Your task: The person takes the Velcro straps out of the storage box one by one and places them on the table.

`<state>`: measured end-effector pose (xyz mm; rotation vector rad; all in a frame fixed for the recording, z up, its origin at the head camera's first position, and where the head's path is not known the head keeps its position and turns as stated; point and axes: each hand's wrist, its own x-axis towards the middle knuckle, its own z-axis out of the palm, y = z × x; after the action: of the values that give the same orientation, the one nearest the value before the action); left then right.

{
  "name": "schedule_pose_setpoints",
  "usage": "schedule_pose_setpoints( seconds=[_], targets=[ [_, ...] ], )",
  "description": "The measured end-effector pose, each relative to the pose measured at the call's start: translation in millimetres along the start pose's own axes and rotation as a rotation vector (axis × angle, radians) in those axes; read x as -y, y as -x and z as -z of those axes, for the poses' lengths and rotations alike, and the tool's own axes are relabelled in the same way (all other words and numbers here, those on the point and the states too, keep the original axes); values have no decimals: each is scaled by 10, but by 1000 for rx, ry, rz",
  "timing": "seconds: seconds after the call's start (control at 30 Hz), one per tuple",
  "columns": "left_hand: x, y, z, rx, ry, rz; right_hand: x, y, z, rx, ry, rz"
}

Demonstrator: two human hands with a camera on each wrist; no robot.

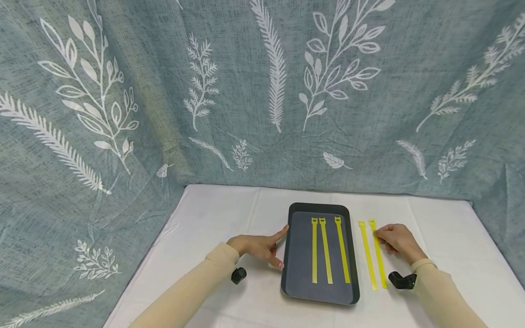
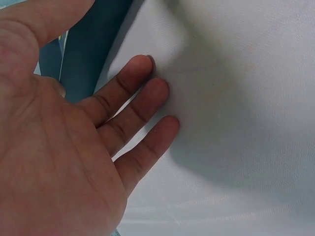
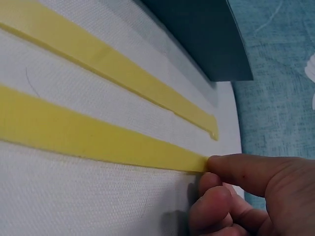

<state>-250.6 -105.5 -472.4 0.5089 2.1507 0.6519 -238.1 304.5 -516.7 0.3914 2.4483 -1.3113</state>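
Observation:
A dark tray [image 1: 290,255] lies in the middle of the white table [image 1: 213,218] with three yellow strips [image 1: 326,250] side by side in it. Two more yellow strips lie on the cloth just right of the tray. My right hand [image 1: 387,239] pinches the far end of the outer strip [image 1: 379,264] between thumb and fingers; the right wrist view shows that pinch [image 3: 209,164] on the strip [image 3: 98,135], with the other strip [image 3: 113,61] and the tray [image 3: 197,34] beyond. My left hand [image 1: 266,246] rests open at the tray's left rim, fingers [image 2: 142,98] straight over the cloth.
A teal backdrop cloth [image 1: 262,91] with white leaf prints hangs behind and around the table. Black wrist mounts [image 1: 239,275] sit under both sleeves. White cloth stretches left of the tray and to the far right, up to the table edges.

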Motion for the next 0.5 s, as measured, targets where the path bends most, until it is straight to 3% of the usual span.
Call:
schedule_pose_setpoints(
  seconds=[0.23, 0.5],
  targets=[
    [-27, 16, 12, -1, -2, 3, 0, -5, 13, -13, 21, 4],
    [-28, 16, -3, 0, 1, 15, 40, 13, 26, -10, -28, 14]
  ],
)
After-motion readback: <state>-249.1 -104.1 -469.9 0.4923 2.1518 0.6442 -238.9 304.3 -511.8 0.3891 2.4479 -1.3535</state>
